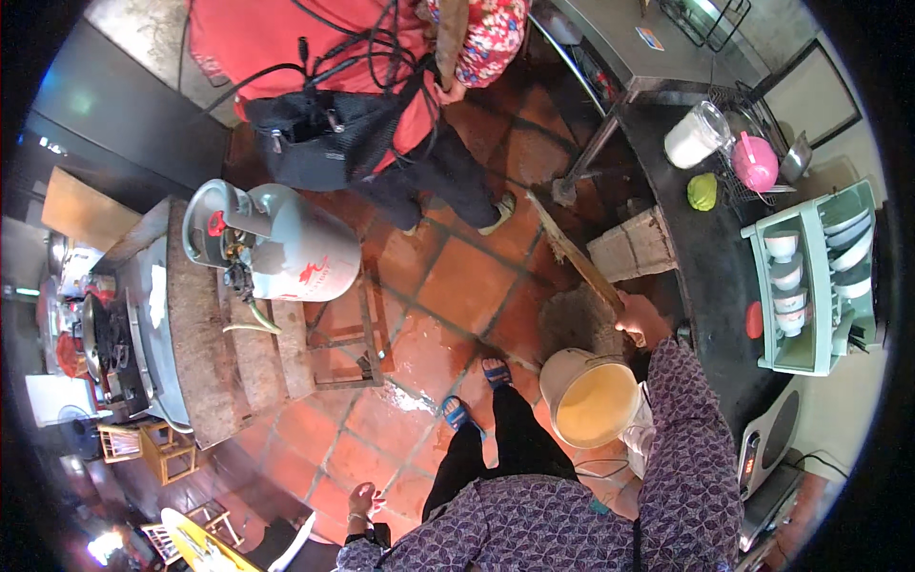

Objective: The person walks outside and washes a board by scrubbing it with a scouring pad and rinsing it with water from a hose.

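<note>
My right hand point(644, 320) is closed round the near end of a long wooden stick point(579, 257), which slants away to the upper left, low over the tiles. Just below that hand is a pale plastic bucket point(550, 389); its inside looks yellow, and I cannot tell whether liquid fills it. My left hand point(363, 500) hangs low over the floor by my left leg, fingers loosely apart with nothing in them. A dark band circles that wrist. Past the stick lie grey blocks point(634, 246) under the dark counter.
Ahead stands a person in red point(286, 48) with a black bag and loose cables. A grey gas cylinder point(310, 238) sits on a wooden bench point(205, 334) at left. The right counter point(710, 257) bears a green dish rack point(805, 357) and a jar point(691, 141).
</note>
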`<action>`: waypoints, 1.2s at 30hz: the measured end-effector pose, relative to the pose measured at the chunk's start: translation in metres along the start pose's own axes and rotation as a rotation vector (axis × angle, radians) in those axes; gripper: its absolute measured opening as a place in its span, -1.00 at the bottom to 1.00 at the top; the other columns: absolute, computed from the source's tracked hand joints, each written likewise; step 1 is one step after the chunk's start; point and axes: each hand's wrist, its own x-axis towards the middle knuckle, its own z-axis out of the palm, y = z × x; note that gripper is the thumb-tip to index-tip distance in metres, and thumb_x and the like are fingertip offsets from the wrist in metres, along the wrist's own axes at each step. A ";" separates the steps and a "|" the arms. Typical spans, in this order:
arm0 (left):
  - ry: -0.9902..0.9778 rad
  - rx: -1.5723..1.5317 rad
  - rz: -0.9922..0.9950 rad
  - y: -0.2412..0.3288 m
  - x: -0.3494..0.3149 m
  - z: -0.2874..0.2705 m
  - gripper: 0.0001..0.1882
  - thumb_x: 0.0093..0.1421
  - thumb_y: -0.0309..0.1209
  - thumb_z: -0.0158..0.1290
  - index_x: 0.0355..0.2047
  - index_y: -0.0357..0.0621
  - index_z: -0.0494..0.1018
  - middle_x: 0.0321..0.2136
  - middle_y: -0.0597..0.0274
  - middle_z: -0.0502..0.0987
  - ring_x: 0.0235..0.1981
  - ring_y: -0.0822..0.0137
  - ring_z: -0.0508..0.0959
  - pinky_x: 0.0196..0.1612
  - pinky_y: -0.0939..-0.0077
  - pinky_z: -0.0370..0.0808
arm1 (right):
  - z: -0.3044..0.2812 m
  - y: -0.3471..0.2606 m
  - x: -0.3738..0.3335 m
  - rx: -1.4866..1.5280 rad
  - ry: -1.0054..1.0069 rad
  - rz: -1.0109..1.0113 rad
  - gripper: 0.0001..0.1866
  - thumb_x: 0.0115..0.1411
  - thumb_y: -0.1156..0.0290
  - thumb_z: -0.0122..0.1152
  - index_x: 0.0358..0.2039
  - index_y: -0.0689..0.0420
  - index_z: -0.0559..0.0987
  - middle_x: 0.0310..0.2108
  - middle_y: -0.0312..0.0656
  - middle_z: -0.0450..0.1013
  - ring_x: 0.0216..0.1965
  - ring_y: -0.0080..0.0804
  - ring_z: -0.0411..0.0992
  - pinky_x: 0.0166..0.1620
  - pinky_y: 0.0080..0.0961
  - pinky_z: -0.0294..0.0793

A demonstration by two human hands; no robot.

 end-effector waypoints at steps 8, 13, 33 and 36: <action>-0.059 -0.067 0.005 0.032 -0.015 0.063 -0.70 0.10 -0.29 0.02 -0.16 -0.03 0.31 -0.48 0.12 0.48 -0.62 0.23 0.53 -0.72 0.55 0.32 | -0.021 0.033 -0.020 0.749 -0.401 0.315 -0.32 -0.14 0.55 0.28 0.06 0.15 0.27 -0.49 -0.11 0.43 -0.46 -0.30 0.45 -0.45 -0.30 0.44; -0.072 -0.118 0.068 0.033 -0.011 0.063 -0.67 0.10 -0.30 0.02 -0.13 -0.09 0.30 -0.45 0.07 0.47 -0.62 0.21 0.53 -0.73 0.54 0.32 | 0.046 0.010 -0.029 1.182 -0.048 0.189 -0.76 -0.11 0.50 0.21 -0.36 0.23 0.45 -0.65 -0.24 0.36 -0.67 -0.47 0.34 -0.64 -0.58 0.33; -0.039 -0.018 0.010 0.055 -0.027 0.100 -0.71 0.10 -0.28 0.04 -0.18 -0.06 0.35 -0.45 0.12 0.50 -0.61 0.28 0.54 -0.71 0.59 0.34 | -0.111 0.002 -0.036 -0.261 -0.304 -0.196 -0.42 -0.23 0.35 0.19 -0.09 0.22 0.39 -0.39 0.03 0.47 -0.31 -0.05 0.45 -0.31 -0.28 0.44; -0.050 0.007 0.076 0.048 -0.027 0.097 -0.69 0.10 -0.27 0.04 -0.16 -0.06 0.36 -0.42 0.10 0.51 -0.60 0.26 0.55 -0.69 0.58 0.37 | -0.114 -0.026 -0.030 -0.703 -0.243 -0.362 -0.59 -0.14 0.39 0.14 -0.19 0.11 0.45 -0.45 -0.15 0.49 -0.37 -0.19 0.47 -0.39 -0.31 0.44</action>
